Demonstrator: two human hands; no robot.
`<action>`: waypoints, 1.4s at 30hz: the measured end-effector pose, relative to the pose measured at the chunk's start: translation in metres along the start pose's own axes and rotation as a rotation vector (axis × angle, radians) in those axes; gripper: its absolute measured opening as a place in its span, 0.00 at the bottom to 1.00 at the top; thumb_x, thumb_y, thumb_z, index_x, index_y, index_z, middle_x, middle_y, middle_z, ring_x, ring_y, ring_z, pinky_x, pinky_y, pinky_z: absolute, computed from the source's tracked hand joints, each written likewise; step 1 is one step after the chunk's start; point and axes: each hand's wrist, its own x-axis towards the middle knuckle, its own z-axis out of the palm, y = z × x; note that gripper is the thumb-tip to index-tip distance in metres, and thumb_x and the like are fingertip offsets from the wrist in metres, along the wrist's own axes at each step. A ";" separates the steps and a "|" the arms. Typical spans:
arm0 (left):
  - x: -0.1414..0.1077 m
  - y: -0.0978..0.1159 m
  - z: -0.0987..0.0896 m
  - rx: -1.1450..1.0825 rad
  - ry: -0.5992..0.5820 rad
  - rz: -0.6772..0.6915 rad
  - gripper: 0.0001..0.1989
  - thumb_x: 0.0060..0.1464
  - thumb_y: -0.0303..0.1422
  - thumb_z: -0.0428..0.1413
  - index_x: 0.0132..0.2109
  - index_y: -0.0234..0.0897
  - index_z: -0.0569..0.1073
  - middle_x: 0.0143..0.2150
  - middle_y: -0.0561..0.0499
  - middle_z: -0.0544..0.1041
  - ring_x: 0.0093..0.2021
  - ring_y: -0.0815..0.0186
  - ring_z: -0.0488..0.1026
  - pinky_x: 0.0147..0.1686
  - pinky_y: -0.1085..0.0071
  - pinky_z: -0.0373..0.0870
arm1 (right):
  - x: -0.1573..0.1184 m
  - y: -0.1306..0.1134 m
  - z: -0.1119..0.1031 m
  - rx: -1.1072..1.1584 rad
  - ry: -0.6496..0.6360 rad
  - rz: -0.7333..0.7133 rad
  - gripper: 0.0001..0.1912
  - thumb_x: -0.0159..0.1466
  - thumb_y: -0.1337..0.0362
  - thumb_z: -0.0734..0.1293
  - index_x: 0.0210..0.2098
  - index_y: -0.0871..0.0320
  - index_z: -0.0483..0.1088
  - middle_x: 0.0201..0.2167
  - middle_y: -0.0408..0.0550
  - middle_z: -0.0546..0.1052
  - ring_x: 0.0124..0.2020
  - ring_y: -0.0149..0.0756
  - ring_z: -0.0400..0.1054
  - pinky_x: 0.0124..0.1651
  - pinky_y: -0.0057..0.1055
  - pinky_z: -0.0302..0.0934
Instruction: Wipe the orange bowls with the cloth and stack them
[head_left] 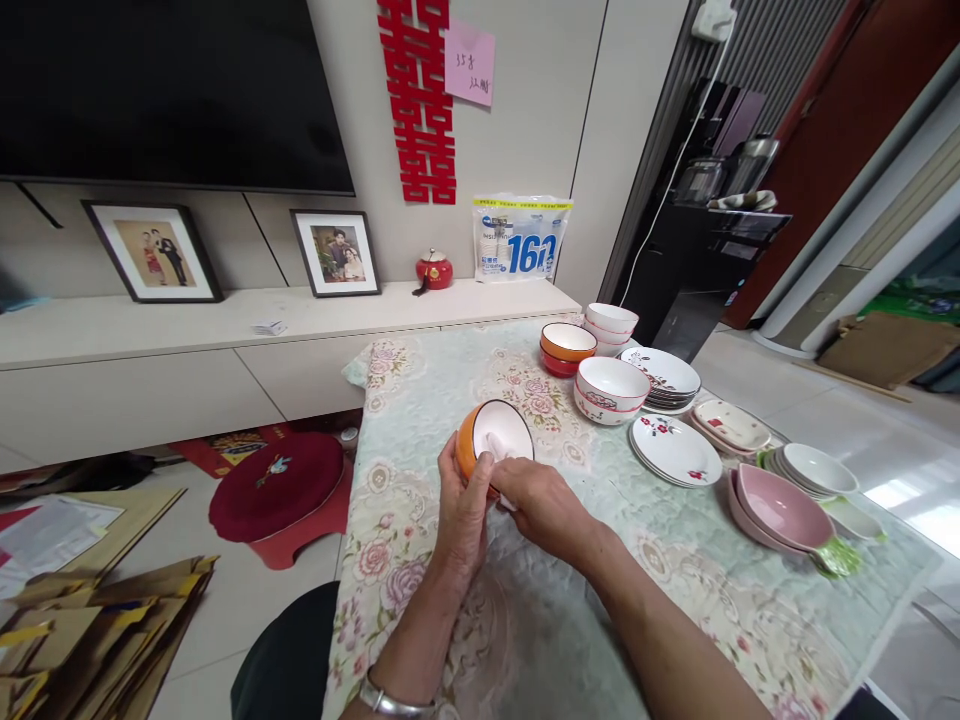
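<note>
My left hand (463, 500) grips an orange bowl (467, 442) with a white inside and a dark rim, tilted above the table. Its thumb lies over the near rim. My right hand (541, 500) is closed at the bowl's near right edge, pinching a white cloth (507, 504). Part of the cloth shows inside the bowl, and a bit hangs below my fingers; whether it is fabric or tissue I cannot tell. Beyond my hands an orange bowl (568, 338) sits stacked on a red bowl (559, 366). White bowls with red rims (611, 395) stand beside them.
Stacked plates (675, 450), square dishes (731, 428), pink leaf-shaped bowls (784, 510) and small white bowls (820, 468) fill the right side of the floral tablecloth (412, 480). A plastic package (521, 240) and red jar (434, 271) stand on the cabinet. A red stool (281, 500) is left.
</note>
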 end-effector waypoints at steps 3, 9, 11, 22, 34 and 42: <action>-0.003 0.002 0.002 -0.007 -0.022 -0.008 0.35 0.57 0.44 0.59 0.66 0.44 0.56 0.65 0.42 0.66 0.63 0.55 0.67 0.60 0.60 0.66 | 0.003 -0.009 0.009 0.129 0.122 0.135 0.05 0.64 0.72 0.62 0.35 0.57 0.67 0.34 0.46 0.76 0.34 0.35 0.68 0.36 0.28 0.58; -0.005 0.005 0.003 -0.096 -0.020 0.011 0.28 0.59 0.45 0.56 0.63 0.42 0.62 0.58 0.43 0.73 0.57 0.55 0.73 0.56 0.60 0.70 | 0.004 -0.006 0.006 0.209 0.070 -0.063 0.10 0.62 0.75 0.61 0.40 0.56 0.66 0.39 0.47 0.74 0.39 0.36 0.67 0.40 0.29 0.60; -0.004 0.005 0.003 -0.124 -0.021 -0.007 0.27 0.59 0.45 0.57 0.62 0.42 0.63 0.56 0.43 0.74 0.55 0.55 0.74 0.54 0.60 0.71 | 0.003 0.001 0.000 0.147 0.002 -0.132 0.14 0.61 0.78 0.60 0.40 0.56 0.68 0.41 0.47 0.75 0.42 0.37 0.68 0.44 0.30 0.60; -0.002 -0.004 0.003 -0.083 -0.042 0.009 0.34 0.55 0.44 0.61 0.65 0.45 0.58 0.65 0.44 0.67 0.64 0.55 0.66 0.63 0.58 0.63 | 0.003 -0.007 0.012 0.183 0.183 0.111 0.04 0.64 0.71 0.62 0.34 0.56 0.66 0.33 0.45 0.74 0.32 0.33 0.66 0.35 0.27 0.57; 0.000 0.005 0.005 -0.179 -0.036 -0.065 0.31 0.54 0.43 0.61 0.61 0.43 0.63 0.59 0.44 0.72 0.56 0.55 0.73 0.55 0.59 0.71 | 0.001 0.008 -0.003 -0.041 0.001 -0.085 0.14 0.60 0.79 0.60 0.36 0.55 0.70 0.36 0.46 0.76 0.40 0.36 0.68 0.45 0.31 0.58; -0.004 -0.002 0.002 -0.061 -0.065 0.009 0.33 0.58 0.45 0.59 0.65 0.45 0.57 0.65 0.43 0.66 0.64 0.55 0.66 0.63 0.59 0.63 | 0.006 -0.009 0.013 0.254 0.188 0.063 0.06 0.63 0.73 0.63 0.38 0.57 0.67 0.36 0.46 0.75 0.36 0.34 0.68 0.38 0.27 0.60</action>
